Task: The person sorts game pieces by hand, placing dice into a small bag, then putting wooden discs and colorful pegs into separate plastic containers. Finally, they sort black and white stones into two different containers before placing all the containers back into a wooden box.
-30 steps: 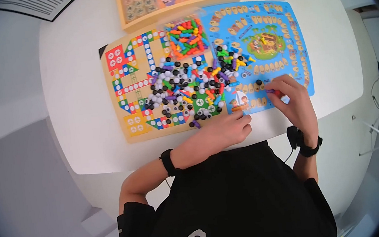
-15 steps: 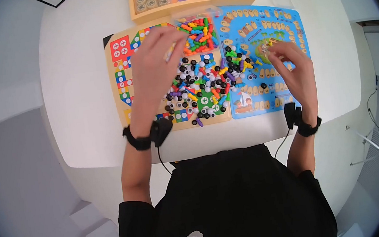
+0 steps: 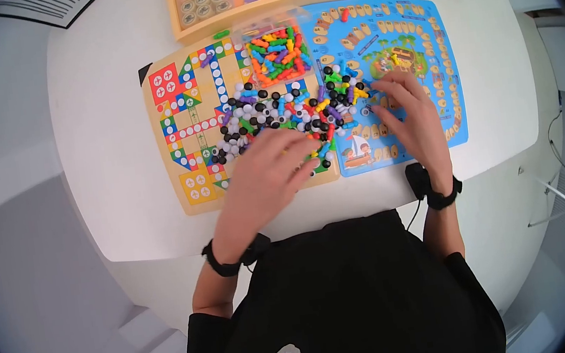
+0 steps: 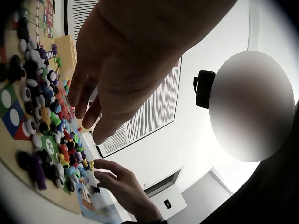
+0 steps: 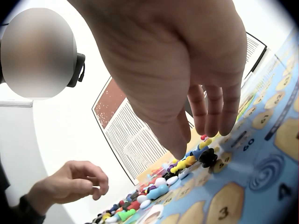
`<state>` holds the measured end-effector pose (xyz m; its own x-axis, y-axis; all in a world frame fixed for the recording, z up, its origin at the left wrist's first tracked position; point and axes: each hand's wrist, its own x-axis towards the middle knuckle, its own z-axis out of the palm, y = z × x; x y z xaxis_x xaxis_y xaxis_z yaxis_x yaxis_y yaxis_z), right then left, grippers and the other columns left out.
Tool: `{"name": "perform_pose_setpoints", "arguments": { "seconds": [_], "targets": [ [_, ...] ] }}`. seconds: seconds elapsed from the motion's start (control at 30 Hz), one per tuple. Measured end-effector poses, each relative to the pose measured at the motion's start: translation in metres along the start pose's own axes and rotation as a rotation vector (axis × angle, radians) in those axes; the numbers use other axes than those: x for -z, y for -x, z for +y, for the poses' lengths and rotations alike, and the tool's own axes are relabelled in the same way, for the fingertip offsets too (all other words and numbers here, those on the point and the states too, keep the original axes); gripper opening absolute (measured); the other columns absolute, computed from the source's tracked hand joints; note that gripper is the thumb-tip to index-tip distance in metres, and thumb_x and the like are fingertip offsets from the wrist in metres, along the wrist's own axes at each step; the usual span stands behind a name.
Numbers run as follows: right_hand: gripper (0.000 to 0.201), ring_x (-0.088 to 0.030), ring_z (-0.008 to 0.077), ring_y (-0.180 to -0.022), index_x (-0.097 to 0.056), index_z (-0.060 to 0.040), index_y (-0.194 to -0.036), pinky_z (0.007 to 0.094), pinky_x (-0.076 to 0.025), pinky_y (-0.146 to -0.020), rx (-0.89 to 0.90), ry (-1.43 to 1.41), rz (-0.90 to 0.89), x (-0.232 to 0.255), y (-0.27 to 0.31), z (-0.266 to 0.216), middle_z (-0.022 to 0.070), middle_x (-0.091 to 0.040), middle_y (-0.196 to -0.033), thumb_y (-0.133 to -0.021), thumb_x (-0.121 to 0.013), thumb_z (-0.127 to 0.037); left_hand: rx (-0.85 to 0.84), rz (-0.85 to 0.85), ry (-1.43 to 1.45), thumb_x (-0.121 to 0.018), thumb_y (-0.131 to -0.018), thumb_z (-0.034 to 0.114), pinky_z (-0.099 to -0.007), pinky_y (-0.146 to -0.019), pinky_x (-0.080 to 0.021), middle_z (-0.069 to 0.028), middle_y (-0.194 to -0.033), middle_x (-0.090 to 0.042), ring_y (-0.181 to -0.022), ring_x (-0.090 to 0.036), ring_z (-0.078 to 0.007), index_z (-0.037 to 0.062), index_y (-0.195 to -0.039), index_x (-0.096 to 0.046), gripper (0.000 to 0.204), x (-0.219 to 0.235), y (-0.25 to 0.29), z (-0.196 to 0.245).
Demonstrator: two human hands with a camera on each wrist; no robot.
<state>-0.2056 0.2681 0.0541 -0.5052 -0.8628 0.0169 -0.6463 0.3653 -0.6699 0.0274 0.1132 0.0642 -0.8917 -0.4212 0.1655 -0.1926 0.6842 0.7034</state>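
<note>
In the head view my left hand (image 3: 268, 178) hovers over the lower edge of a mixed pile of black, white and coloured pieces (image 3: 264, 112), fingers loosely bent, with nothing visible in them. My right hand (image 3: 417, 121) hangs over the blue board (image 3: 444, 114), thumb and fingers apart beside the pile's right edge. Below its fingertips in the right wrist view lie a black piece (image 5: 208, 158) and a yellow piece (image 5: 183, 164); I see no piece held. A clear box (image 3: 278, 57) of coloured pegs stands behind the pile.
Behind the boards is a wooden box (image 3: 269, 12) with round discs and a picture booklet. A green peg (image 3: 221, 34) and a purple peg (image 3: 207, 59) lie on the left board (image 3: 191, 180); a red peg (image 3: 345, 14) lies on the blue board's far part.
My left hand has come back from beside the clear box to the pile's near side. My right hand has shifted left towards the pile. Loose green, purple and red pegs now show on the boards.
</note>
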Motion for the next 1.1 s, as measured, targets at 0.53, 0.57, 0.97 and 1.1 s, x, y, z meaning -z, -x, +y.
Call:
{"name": "perform_pose_setpoints", "arguments": {
  "seconds": [0.53, 0.57, 0.97, 1.1],
  "targets": [
    [0.030, -0.065, 0.0378, -0.115, -0.070, -0.0041, -0.119, 0.0432, -0.054, -0.095, 0.117, 0.149, 0.139, 0.020, -0.050, 0.018, 0.0156, -0.066, -0.127, -0.089, -0.072, -0.003, 0.181, 0.271, -0.292, -0.075, -0.092, 0.014, -0.0419, -0.099, -0.053, -0.0133, -0.126, -0.067, -0.116, -0.065, -0.0339, 0.0064, -0.126, -0.068, 0.036, 0.065, -0.051, -0.109],
    [0.029, -0.065, 0.0387, -0.114, -0.070, -0.0032, -0.119, 0.0427, -0.054, -0.093, 0.192, 0.207, 0.203, 0.021, -0.059, 0.021, 0.0160, -0.067, -0.127, -0.091, -0.070, -0.003, 0.112, 0.269, -0.336, -0.074, -0.092, 0.013, -0.0421, -0.099, -0.053, -0.0138, -0.127, -0.067, -0.117, -0.064, -0.0345, 0.0052, -0.129, -0.066, 0.038, 0.061, -0.058, -0.125],
    [0.017, -0.071, 0.0295, -0.088, -0.073, -0.0007, -0.109, 0.0375, -0.056, -0.079, 0.097, 0.088, -0.012, 0.019, -0.080, 0.006, 0.0120, -0.071, -0.103, -0.093, -0.072, -0.005, 0.228, 0.231, -0.209, -0.073, -0.092, 0.009, -0.0411, -0.086, -0.056, -0.0130, -0.104, -0.070, -0.097, -0.069, -0.0317, 0.0024, -0.108, -0.074, 0.018, 0.055, -0.066, -0.140],
    [0.021, -0.070, 0.0267, -0.086, -0.072, -0.0013, -0.112, 0.0362, -0.056, -0.077, 0.233, -0.135, -0.013, -0.001, -0.082, -0.039, 0.0120, -0.071, -0.101, -0.092, -0.074, -0.007, 0.246, 0.268, 0.027, -0.073, -0.094, 0.012, -0.0366, -0.077, -0.059, -0.0126, -0.104, -0.073, -0.085, -0.073, -0.0268, 0.0032, -0.110, -0.075, 0.018, 0.053, -0.065, -0.104]
  ]
}}
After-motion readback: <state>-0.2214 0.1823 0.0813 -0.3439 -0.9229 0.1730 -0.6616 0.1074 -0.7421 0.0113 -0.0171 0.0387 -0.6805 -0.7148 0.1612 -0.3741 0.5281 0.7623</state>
